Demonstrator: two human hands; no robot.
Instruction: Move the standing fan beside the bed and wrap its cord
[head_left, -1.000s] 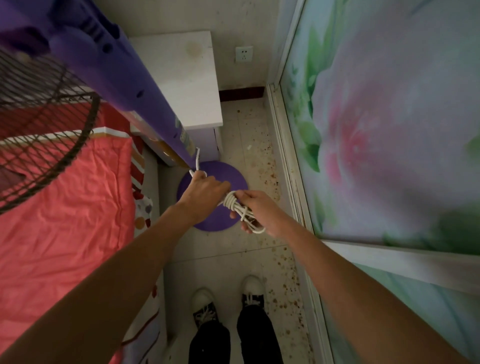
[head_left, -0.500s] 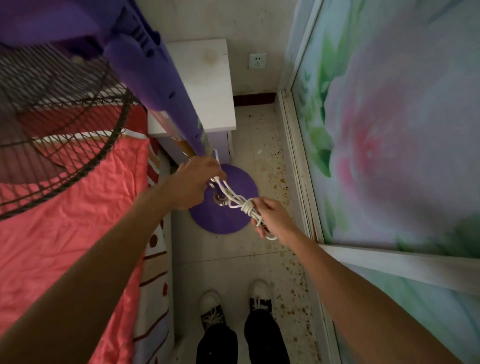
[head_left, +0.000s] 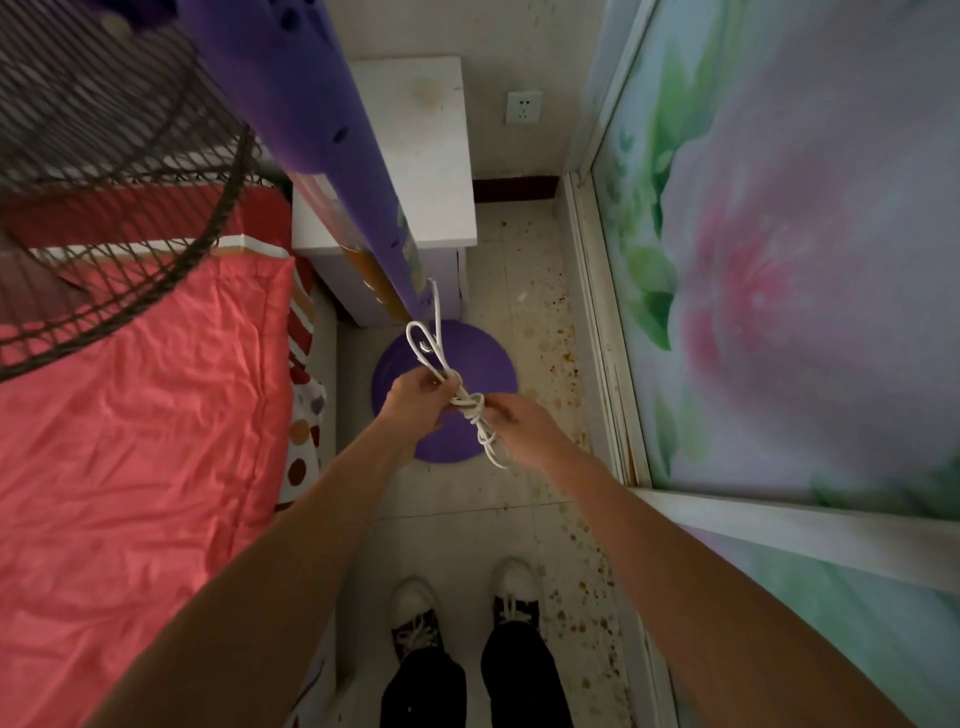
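Observation:
The purple standing fan (head_left: 311, 104) stands between the bed (head_left: 130, 441) and the wall, its round base (head_left: 483, 364) on the floor and its wire grille (head_left: 104, 182) over the bed at upper left. A white cord (head_left: 467, 405) hangs from the fan's pole and is bundled into loops with a knot in the middle. My left hand (head_left: 415, 400) pinches the upper loops beside the knot. My right hand (head_left: 514, 415) grips the bundle just right of the knot, and the lower loops dangle below it.
A white nightstand (head_left: 415, 156) stands behind the fan against the back wall, with a wall socket (head_left: 523, 107) to its right. A floral sliding door (head_left: 779, 260) runs along the right side. My two shoes (head_left: 467, 608) stand on the narrow stained floor strip.
My left hand has come down from the fan pole to the cord bundle, close to my right hand. A loop now sticks up above the knot.

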